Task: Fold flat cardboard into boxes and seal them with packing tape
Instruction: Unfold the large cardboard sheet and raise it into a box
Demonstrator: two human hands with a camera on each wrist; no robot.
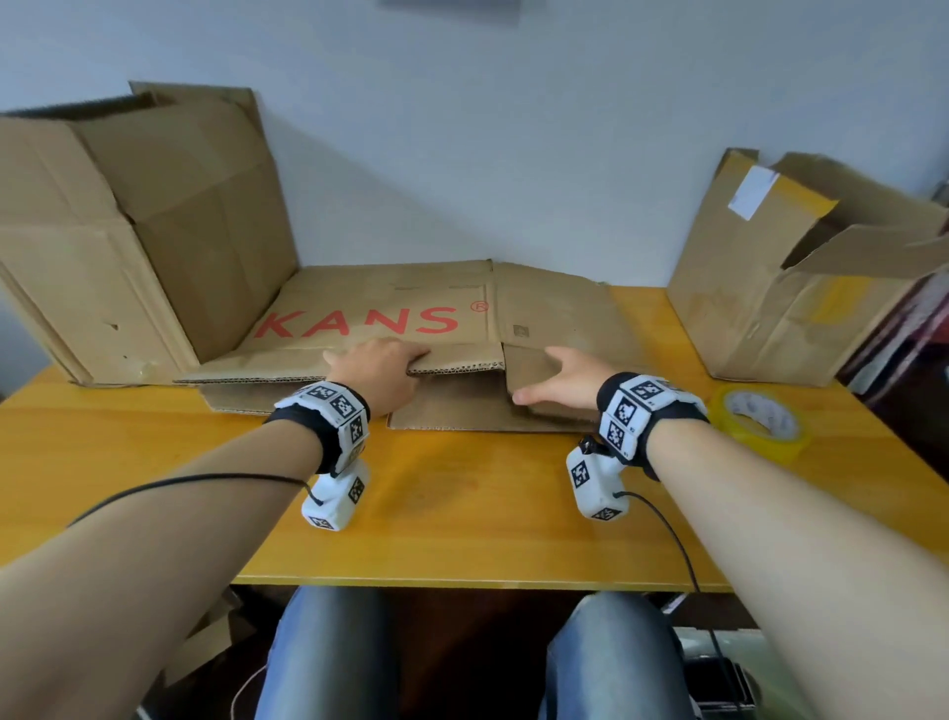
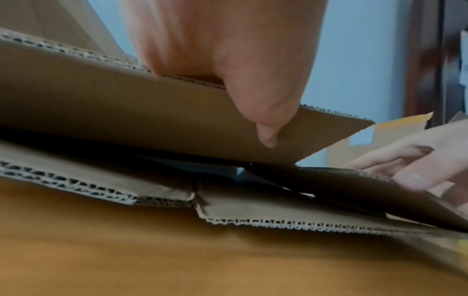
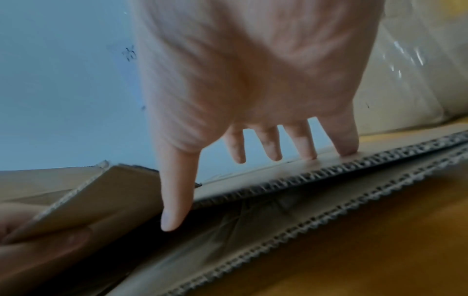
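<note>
Two hands: left fingers (image 1: 411,354) pinch "KANS" cardboard (image 1: 390,303); right fingers (image 1: 557,357) spread.

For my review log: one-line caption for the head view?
Left hand grips a flap of the flattened brown "KANS" cardboard box; open right hand rests on the neighbouring flap; yellow tape roll nearby.

A plain pale blue-grey painted wall (image 1: 513,154) fills the upper half of the head view, evenly lit, with soft shadows. Directly below the wall, and butting against it, runs a flat orange-yellow wooden table top (image 1: 462,503) with a slight sheen. At the wall's top edge hangs a grey rectangular panel (image 1: 449,4), only partly in view. Under the table's near edge everything lies in dark shadow.
</note>
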